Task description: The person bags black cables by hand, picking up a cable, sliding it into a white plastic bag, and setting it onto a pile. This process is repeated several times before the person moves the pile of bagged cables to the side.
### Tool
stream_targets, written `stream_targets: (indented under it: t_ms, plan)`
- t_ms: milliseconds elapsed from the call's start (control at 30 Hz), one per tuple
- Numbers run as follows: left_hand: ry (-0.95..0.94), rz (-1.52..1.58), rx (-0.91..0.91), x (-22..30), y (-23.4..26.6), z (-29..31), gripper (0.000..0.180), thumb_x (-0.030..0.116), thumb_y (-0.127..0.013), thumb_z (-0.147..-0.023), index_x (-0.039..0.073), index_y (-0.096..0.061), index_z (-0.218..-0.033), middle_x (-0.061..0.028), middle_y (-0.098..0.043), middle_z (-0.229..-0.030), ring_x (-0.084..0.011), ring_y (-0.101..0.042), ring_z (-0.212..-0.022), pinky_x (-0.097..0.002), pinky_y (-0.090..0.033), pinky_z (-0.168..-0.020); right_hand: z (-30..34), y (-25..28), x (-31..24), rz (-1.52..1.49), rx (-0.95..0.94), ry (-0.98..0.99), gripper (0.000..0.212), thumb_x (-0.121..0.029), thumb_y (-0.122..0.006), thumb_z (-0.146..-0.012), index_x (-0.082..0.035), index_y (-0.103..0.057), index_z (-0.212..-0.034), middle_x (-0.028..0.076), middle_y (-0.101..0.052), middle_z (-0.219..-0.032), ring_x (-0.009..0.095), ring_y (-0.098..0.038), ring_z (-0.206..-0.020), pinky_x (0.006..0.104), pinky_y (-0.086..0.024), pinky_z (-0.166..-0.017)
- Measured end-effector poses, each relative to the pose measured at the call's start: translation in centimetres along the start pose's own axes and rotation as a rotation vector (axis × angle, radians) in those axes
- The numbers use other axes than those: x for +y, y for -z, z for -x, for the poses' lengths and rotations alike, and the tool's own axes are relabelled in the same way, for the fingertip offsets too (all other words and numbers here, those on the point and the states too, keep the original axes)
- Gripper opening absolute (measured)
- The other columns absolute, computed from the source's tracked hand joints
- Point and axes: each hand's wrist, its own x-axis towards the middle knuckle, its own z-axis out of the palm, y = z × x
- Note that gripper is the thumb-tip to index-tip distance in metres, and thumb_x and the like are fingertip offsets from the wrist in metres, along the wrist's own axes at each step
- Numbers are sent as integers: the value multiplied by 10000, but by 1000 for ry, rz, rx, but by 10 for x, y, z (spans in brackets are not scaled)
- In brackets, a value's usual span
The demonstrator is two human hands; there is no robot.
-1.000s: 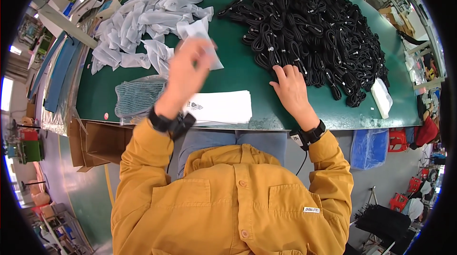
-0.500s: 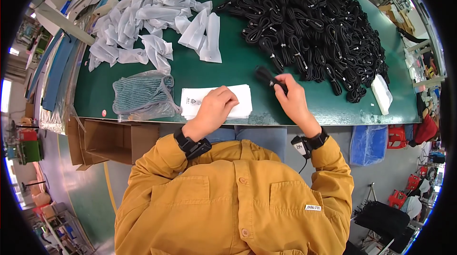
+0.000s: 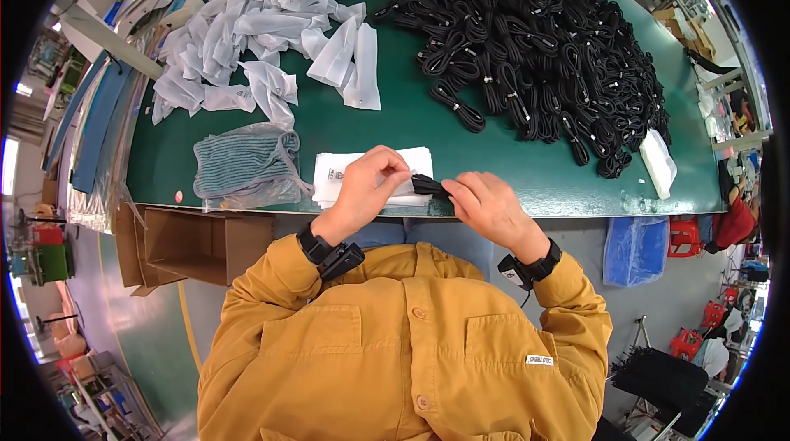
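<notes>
A coiled black cable bundle is pinched in my right hand, its far end pointing left. That end meets the right edge of a stack of flat white bags at the table's front edge. My left hand lies over the stack, thumb and fingers pinched at the top bag's open right end. Whether the cable tip is inside the bag or just against it, I cannot tell. To the far right spreads a large heap of coiled black cables. Filled white bags are piled at the far left.
A clear bag with striped teal gloves lies left of the stack. Another white bag lies at the table's right. Below the green table are an open cardboard box and a blue lined bin.
My right hand has brought the cable bundle left and nearer, from beside the heap to the stack's right edge. My left hand has shifted slightly, fingers still together at the top bag.
</notes>
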Motion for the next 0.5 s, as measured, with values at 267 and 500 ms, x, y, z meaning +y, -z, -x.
stream_targets:
  t_ms: [267,500]
  plan:
    - [-370,-239,-36,22,7,-10,120,-25,-698,-796,27,-604,-850,-79,-632,-939,-251,-586,-865,-330,-484,-747,-10,-1,2,-1066,-99,-885,152,-108,-575,-934,-3,-578,-1045,62,-593,-802,94,-487,-582,238,-377,-500]
    - [-478,-294,-69,26,11,-15,141,-30,-710,-774,33,-605,-843,-82,-629,-965,-261,-579,-893,-333,-482,-745,-12,5,5,-1592,-144,-1246,152,-130,-550,-961,5,-586,-1021,54,-567,-791,60,-375,-507,197,-272,-464]
